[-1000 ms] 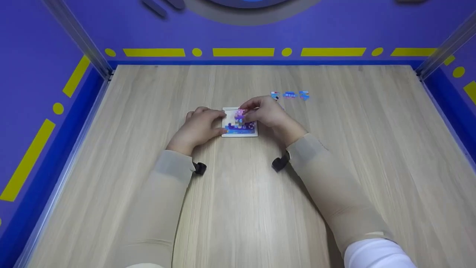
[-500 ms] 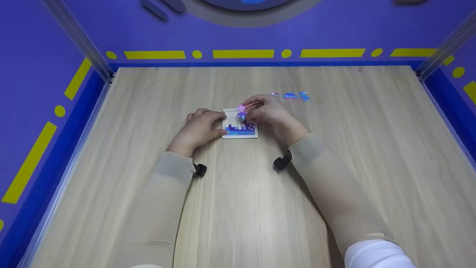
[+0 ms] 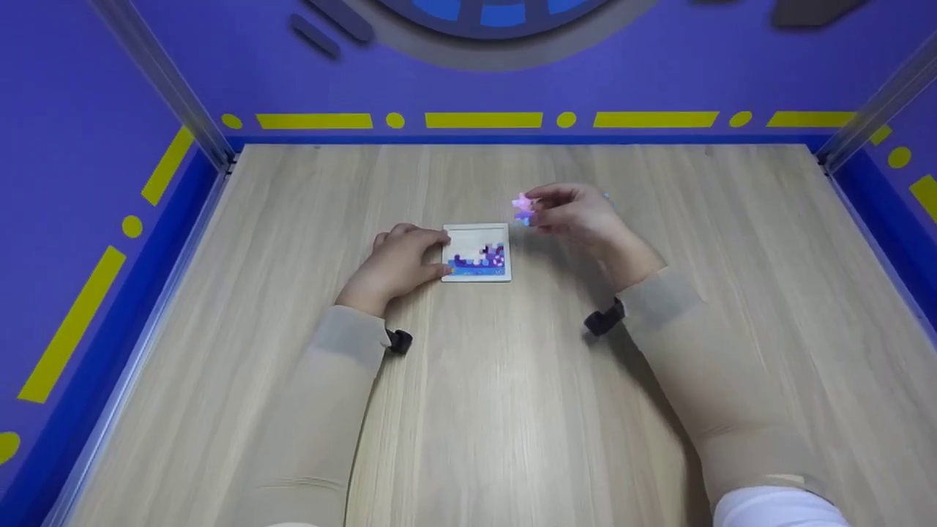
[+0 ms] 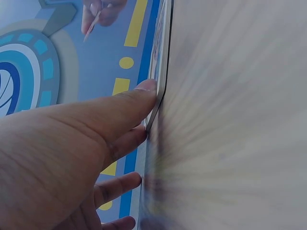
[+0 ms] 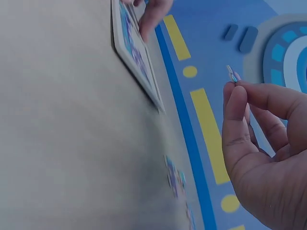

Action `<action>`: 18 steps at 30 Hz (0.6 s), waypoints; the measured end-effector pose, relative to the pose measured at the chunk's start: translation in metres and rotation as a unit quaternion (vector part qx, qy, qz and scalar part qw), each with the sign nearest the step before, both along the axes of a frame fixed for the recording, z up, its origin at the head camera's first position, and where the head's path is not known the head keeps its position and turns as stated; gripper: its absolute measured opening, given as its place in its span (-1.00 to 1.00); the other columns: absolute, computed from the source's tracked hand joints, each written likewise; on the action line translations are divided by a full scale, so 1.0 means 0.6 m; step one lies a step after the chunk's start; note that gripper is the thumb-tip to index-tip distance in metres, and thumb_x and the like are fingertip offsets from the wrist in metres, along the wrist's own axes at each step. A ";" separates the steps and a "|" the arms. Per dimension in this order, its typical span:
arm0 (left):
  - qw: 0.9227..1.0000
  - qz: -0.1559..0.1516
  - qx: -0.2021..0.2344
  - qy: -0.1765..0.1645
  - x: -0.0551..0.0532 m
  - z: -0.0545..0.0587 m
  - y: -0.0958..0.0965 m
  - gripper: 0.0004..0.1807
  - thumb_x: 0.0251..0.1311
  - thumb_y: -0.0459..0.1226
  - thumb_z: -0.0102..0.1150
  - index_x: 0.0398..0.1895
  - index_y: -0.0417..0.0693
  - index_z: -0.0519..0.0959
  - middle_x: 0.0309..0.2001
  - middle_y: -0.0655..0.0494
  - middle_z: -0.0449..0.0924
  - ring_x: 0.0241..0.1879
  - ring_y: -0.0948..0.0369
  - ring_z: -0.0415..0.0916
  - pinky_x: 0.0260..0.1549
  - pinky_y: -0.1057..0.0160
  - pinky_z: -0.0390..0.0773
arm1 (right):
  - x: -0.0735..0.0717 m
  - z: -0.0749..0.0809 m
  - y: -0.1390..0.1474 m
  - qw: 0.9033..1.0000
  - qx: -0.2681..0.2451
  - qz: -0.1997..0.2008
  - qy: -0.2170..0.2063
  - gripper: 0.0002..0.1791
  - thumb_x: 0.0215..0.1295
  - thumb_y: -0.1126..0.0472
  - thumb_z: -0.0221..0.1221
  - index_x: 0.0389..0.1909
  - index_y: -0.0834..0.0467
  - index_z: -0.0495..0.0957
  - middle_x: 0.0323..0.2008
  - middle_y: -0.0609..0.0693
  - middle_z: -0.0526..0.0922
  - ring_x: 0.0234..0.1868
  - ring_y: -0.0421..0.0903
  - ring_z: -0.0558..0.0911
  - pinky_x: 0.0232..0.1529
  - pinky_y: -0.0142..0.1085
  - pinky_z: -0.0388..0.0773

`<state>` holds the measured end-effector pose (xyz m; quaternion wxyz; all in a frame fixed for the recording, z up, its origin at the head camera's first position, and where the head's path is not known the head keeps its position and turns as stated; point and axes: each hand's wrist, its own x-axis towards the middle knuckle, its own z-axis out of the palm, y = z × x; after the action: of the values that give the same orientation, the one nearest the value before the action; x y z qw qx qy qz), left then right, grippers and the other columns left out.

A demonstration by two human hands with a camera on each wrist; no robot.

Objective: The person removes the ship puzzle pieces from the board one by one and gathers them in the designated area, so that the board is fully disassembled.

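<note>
In the head view my right hand (image 3: 585, 219) pinches a pink, purple and blue jigsaw piece (image 3: 523, 208) between thumb and fingertips. It is lifted to the right of a white-rimmed puzzle tray (image 3: 476, 279). The right wrist view shows the same jigsaw piece (image 5: 232, 74) nearly edge-on at the fingertips. Blue and purple pieces fill the tray's bottom and part of its right side; the rest of its bed is pale. My left hand (image 3: 399, 263) rests at the tray's left side, thumb and index finger touching the rim. Extended fingers (image 4: 120, 187) show in the left wrist view.
Loose puzzle pieces (image 5: 173, 177) lie on the table beyond the tray, mostly hidden behind the right hand in the head view. A purple-blue wall (image 3: 468, 95) with yellow marks borders the wooden table (image 3: 468, 410).
My right hand has lifted the jigsaw piece away from over the tray and moved it to the right. The left hand stays at the tray's left edge. The head view has tilted slightly.
</note>
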<state>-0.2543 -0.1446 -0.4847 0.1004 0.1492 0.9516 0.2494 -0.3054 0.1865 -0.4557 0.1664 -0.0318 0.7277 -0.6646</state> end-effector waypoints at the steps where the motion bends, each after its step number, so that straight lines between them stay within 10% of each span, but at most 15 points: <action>1: 1.000 0.000 0.000 -0.001 0.000 0.000 0.000 -0.37 0.54 0.03 0.43 0.60 0.15 0.59 0.59 0.06 0.59 0.70 -0.07 0.27 0.72 -0.20 0.10 | 0.001 0.001 0.010 1.000 0.003 -0.005 0.002 -0.56 0.50 0.49 0.34 0.36 0.29 0.71 -0.04 -0.01 0.73 -0.09 -0.12 0.78 0.02 -0.34 0.83; 18: 1.000 0.003 -0.004 0.000 -0.002 -0.002 0.002 -0.35 0.54 0.03 0.44 0.61 0.16 0.58 0.59 0.07 0.59 0.71 -0.07 0.27 0.70 -0.20 0.11 | -0.002 -0.021 0.106 0.995 0.094 -0.040 0.005 -0.48 0.50 0.42 0.35 0.45 0.28 0.66 -0.08 -0.11 0.75 -0.14 -0.16 0.74 -0.07 -0.36 0.77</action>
<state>-0.2555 -0.1435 -0.4861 0.1002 0.1460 0.9529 0.2463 -0.3067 0.2499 -0.4685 0.1376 0.0099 0.7887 -0.5991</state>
